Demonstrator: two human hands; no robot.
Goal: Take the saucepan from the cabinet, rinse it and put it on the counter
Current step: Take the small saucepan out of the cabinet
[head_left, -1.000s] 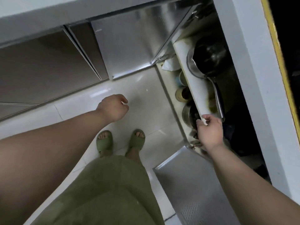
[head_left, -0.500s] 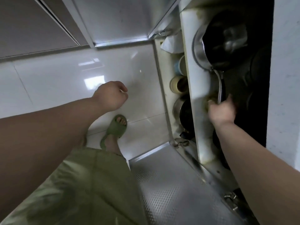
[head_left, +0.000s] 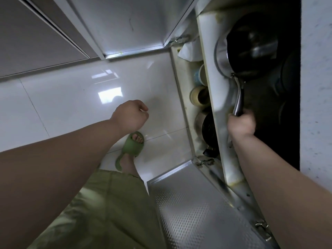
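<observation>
Your right hand [head_left: 241,124] is wrapped around the handle of the saucepan [head_left: 246,49], which sits on the upper cabinet shelf [head_left: 212,72] at far right, left hand [head_left: 130,116] loosely fisted and empty, so lift the pan level and draw it straight out clear of the shelf edge.

Green slipper [head_left: 133,143] — silver saucepan [head_left: 231,51], black inside — glossy white floor [head_left: 71,97].

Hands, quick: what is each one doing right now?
Left hand: closed in a loose fist, holding nothing.
Right hand: closed around the saucepan handle inside the cabinet.
</observation>
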